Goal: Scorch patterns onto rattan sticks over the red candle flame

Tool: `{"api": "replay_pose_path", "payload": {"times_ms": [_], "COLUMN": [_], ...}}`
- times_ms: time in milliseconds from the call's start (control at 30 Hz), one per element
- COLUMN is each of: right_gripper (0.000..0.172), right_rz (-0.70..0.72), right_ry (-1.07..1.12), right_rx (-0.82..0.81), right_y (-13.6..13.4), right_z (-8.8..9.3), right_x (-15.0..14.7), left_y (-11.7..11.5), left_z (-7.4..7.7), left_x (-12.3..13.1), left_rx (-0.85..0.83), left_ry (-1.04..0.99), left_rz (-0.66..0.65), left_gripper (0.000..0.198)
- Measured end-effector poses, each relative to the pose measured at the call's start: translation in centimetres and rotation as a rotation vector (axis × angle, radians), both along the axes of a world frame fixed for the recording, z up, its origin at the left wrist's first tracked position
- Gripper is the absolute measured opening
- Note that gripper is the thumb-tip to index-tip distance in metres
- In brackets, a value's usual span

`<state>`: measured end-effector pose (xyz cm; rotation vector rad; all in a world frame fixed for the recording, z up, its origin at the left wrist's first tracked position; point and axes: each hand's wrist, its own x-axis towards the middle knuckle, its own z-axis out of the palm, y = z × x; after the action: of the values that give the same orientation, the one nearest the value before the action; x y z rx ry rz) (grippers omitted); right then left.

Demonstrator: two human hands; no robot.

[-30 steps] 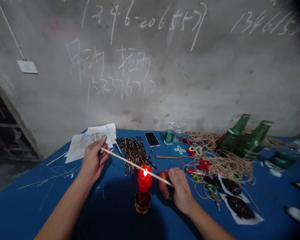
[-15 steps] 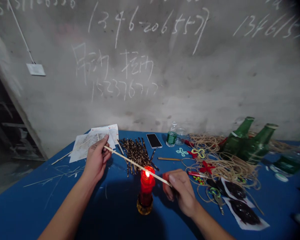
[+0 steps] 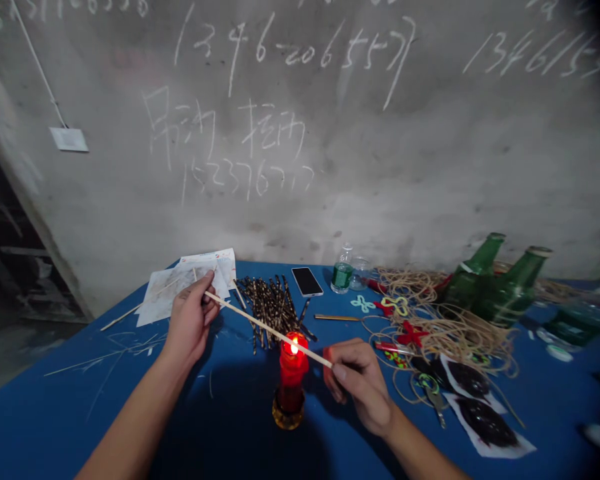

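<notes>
Currently, head view: left hand (image 3: 193, 319) and right hand (image 3: 359, 385) both pinch long bamboo stick (image 3: 267, 330), held slanted across lit red candle (image 3: 293, 365), flame at stick. Scorched sticks (image 3: 273, 310) lie just beyond candle; loose papers (image 3: 180, 293) beside left hand; twine (image 3: 445, 333) off right, on blue table (image 3: 80, 360). Risk: slipped grip could drop hot stick onto papers or twine, igniting them; right hand close to flame, burn possible.

Two green glass bottles (image 3: 485, 287) lean amid a tangle of tan twine (image 3: 450, 330) — a smartphone (image 3: 307, 281) and a small water bottle (image 3: 343, 270) lie farther left on the blue tabletop (image 3: 55, 400), against a chalk-scrawled concrete wall (image 3: 380, 167).
</notes>
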<state>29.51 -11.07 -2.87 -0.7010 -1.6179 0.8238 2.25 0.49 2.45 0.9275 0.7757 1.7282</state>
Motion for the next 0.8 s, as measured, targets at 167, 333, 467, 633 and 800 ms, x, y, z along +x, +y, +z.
{"api": "replay_pose_path", "payload": {"times_ms": [167,333,467,633,800], "right_gripper": [0.058,0.06,0.058,0.06,0.062], "right_rz": [-0.035,-0.029,-0.007,-0.004,-0.012], "right_ry": [-0.012,0.013,0.01,-0.013,-0.033], "right_rx": [0.006,0.008,-0.013,-0.039,-0.027], "right_y": [0.11,0.14,0.26,0.19,0.07], "right_z": [0.25,0.69,0.49,0.31,0.77], "right_x": [-0.07,-0.22,-0.13,-0.08,-0.16], "left_y": [0.03,-0.2,-0.5,-0.61,-0.45], "left_z": [-0.02,0.16,0.5,0.54,0.02], "left_x": [-0.05,0.02,0.21,0.35,0.39], "left_rx": [-0.004,0.0,0.012,0.037,0.029], "left_ry": [-0.003,-0.013,-0.034,-0.008,0.037], "left_rz": [-0.004,-0.013,-0.016,-0.003,-0.006], "left_gripper": [0.049,0.048,0.043,0.049,0.057]}}
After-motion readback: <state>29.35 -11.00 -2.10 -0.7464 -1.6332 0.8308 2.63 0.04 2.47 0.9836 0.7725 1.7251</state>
